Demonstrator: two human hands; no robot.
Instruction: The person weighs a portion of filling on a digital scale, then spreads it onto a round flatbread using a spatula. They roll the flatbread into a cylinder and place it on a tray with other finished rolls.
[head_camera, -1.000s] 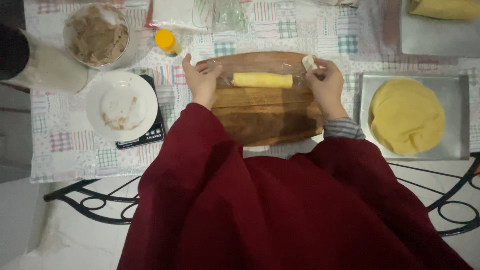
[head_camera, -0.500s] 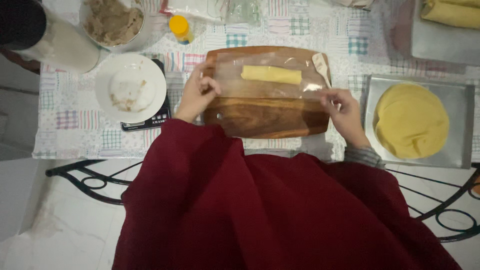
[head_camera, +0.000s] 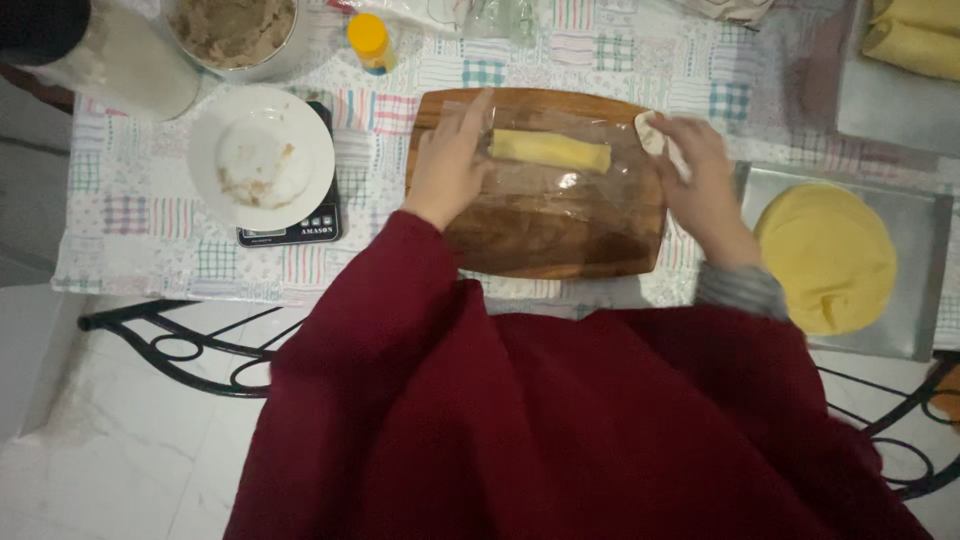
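Hands at work over a wooden cutting board (head_camera: 540, 235) that lies on a patchwork tablecloth (head_camera: 130, 200), seen from above. A sheet of clear plastic film (head_camera: 560, 180) covers the top of the board, and a rolled yellow crepe (head_camera: 550, 150) lies across it near the far edge. My left hand (head_camera: 450, 160) rests flat on the film at the left end of the roll, fingers loosely spread and pressing down, holding nothing. My right hand (head_camera: 700, 185) sits at the board's right edge, just past the roll's other end, with its fingers curled around a small pale lump (head_camera: 650, 132); I cannot tell what the lump is. To the right, a stack of flat yellow crepes (head_camera: 825, 255) lies on a metal tray (head_camera: 920, 300). To the left, a white plate (head_camera: 262, 157) with brown smears stands on a black kitchen scale (head_camera: 290, 228). Beyond it are a bowl of brown filling (head_camera: 235, 30) and a small orange-capped bottle (head_camera: 370, 42). My dark red sleeves fill the lower part of the view.
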